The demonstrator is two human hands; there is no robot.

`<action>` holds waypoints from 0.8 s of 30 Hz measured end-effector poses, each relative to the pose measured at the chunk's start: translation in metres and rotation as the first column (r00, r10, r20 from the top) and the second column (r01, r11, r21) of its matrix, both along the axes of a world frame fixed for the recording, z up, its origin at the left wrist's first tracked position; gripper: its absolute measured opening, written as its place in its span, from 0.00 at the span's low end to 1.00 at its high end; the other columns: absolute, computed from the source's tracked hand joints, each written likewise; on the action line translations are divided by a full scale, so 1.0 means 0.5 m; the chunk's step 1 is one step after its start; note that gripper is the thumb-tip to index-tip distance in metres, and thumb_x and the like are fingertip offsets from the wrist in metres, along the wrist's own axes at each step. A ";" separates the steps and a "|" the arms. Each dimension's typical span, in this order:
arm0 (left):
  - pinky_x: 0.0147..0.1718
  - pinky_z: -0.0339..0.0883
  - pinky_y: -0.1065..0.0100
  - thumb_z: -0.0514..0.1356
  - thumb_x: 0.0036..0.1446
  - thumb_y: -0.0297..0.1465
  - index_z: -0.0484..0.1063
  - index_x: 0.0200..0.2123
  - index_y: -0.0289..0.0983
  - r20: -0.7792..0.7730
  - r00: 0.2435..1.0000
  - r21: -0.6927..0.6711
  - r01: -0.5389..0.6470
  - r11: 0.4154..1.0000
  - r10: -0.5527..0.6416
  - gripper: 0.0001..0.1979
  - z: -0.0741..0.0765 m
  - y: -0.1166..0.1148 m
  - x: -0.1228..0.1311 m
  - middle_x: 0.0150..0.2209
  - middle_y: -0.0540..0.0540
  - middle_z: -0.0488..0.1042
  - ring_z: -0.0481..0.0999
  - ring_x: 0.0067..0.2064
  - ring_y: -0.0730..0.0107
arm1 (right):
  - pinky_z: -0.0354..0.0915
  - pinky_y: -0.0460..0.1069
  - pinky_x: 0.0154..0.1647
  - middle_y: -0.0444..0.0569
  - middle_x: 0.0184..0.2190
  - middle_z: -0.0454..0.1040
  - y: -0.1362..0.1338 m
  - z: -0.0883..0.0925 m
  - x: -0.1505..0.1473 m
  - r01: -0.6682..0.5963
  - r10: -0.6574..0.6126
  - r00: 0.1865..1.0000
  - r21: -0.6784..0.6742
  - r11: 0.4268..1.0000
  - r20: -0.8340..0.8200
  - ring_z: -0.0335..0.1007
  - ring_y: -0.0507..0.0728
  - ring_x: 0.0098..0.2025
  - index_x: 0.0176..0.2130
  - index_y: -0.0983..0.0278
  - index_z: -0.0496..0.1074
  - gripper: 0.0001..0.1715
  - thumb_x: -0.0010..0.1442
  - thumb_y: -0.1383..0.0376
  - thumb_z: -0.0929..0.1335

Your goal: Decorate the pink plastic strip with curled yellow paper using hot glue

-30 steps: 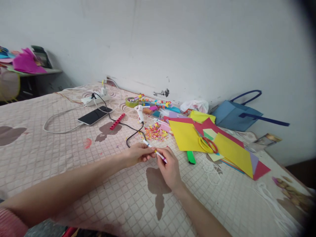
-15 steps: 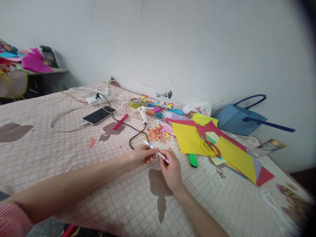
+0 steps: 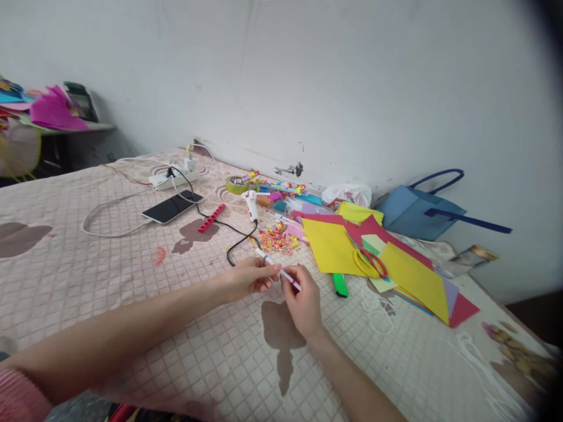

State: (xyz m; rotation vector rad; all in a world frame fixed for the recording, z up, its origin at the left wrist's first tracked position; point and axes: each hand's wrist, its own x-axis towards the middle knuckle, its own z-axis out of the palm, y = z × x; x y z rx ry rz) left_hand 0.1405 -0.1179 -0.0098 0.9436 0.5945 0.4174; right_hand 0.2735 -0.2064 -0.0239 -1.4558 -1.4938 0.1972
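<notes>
Both hands meet over the patterned bed cover (image 3: 88, 275), gripping one thin white marker pen (image 3: 265, 258) with a pink end. My left hand (image 3: 248, 276) pinches the pen near its middle. My right hand (image 3: 304, 299) is closed on the pink end, fingers curled round it. The far tip of the pen pokes out beyond the left fingers, toward a black cable (image 3: 237, 240).
Beyond the hands lie coloured paper sheets (image 3: 334, 246) with yellow-and-red scissors (image 3: 372, 262), a green marker (image 3: 339, 285), paper scraps (image 3: 277, 237), a white glue gun (image 3: 251, 204), a phone (image 3: 170, 207), a power strip (image 3: 169, 177), a red bar (image 3: 211, 218), and a blue bag (image 3: 417, 208).
The hands keep the same hold on the pen. The view has shifted slightly; nothing on the cover has moved.
</notes>
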 end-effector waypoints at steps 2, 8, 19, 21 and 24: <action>0.19 0.61 0.80 0.69 0.40 0.32 0.69 0.29 0.31 0.020 1.000 0.027 0.022 0.999 -0.023 0.15 0.002 0.000 -0.002 0.28 0.49 0.74 0.69 0.22 0.83 | 0.65 0.47 0.33 0.47 0.30 0.70 0.002 -0.001 0.005 -0.003 0.000 0.997 -0.047 0.999 -0.076 0.67 0.54 0.33 0.36 0.64 0.67 0.06 0.58 0.66 0.62; 0.23 0.65 0.77 0.68 0.42 0.31 0.67 0.30 0.33 0.062 0.998 0.069 0.011 0.998 -0.015 0.15 -0.008 0.001 -0.002 0.32 0.47 0.76 0.71 0.23 0.82 | 0.65 0.46 0.30 0.46 0.28 0.72 0.007 -0.004 0.010 -0.057 0.031 0.973 -0.110 0.992 -0.227 0.68 0.53 0.30 0.33 0.64 0.67 0.08 0.58 0.62 0.62; 0.22 0.64 0.76 0.66 0.44 0.33 0.66 0.28 0.33 -0.001 0.999 0.068 -0.033 0.997 0.033 0.13 -0.006 0.001 0.000 0.28 0.48 0.76 0.71 0.22 0.80 | 0.64 0.45 0.29 0.46 0.27 0.72 0.008 -0.008 0.009 -0.073 0.041 0.975 -0.141 0.987 -0.219 0.67 0.52 0.30 0.33 0.64 0.68 0.10 0.58 0.60 0.62; 0.22 0.64 0.76 0.66 0.44 0.33 0.66 0.28 0.33 0.002 0.999 0.071 -0.038 0.997 0.038 0.13 -0.007 0.001 0.000 0.28 0.48 0.76 0.71 0.22 0.80 | 0.63 0.45 0.28 0.46 0.28 0.72 0.007 -0.008 0.008 -0.070 0.036 0.974 -0.147 0.987 -0.222 0.68 0.53 0.30 0.35 0.65 0.68 0.10 0.58 0.61 0.62; 0.21 0.63 0.77 0.66 0.44 0.33 0.65 0.28 0.33 -0.005 0.998 0.079 -0.062 0.995 0.062 0.13 -0.008 0.004 0.000 0.27 0.48 0.75 0.71 0.22 0.80 | 0.63 0.45 0.28 0.46 0.29 0.72 0.005 -0.007 0.007 -0.067 0.029 0.972 -0.156 0.985 -0.234 0.68 0.52 0.30 0.39 0.65 0.66 0.10 0.57 0.62 0.63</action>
